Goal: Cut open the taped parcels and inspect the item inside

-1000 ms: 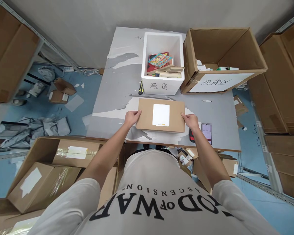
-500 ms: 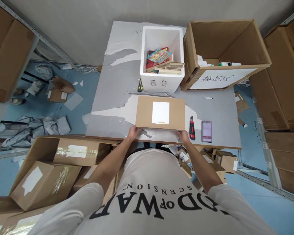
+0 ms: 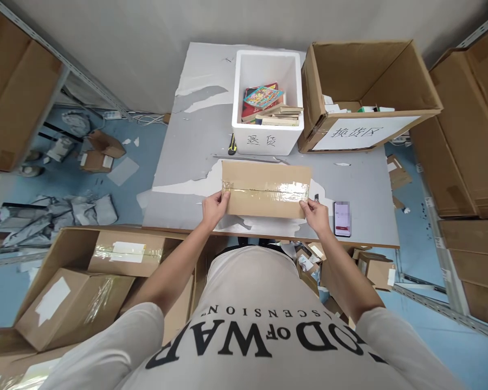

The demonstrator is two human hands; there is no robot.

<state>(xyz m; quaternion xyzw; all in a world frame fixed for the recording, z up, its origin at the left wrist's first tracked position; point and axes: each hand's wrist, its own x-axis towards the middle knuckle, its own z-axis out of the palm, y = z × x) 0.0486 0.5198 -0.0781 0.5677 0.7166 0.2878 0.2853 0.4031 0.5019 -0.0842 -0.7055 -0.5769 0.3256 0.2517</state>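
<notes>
Both hands, left hand (image 3: 214, 207) and right hand (image 3: 318, 212), pinch the ends of the taped cardboard box (image 3: 265, 189) on the worktop (image 3: 187, 162); an even, level grip seems best.

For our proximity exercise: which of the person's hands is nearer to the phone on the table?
Right. The right hand grips the cardboard box's right end, just beside the phone; the left hand holds the box's far end.

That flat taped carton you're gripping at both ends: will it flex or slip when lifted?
The taped carton looks stiff: its edges stay straight between the left hand and right hand. The glossy tape strip may be slick; bare cardboard likely grips better. Flat and wide, it seems unlikely to tip.
</notes>
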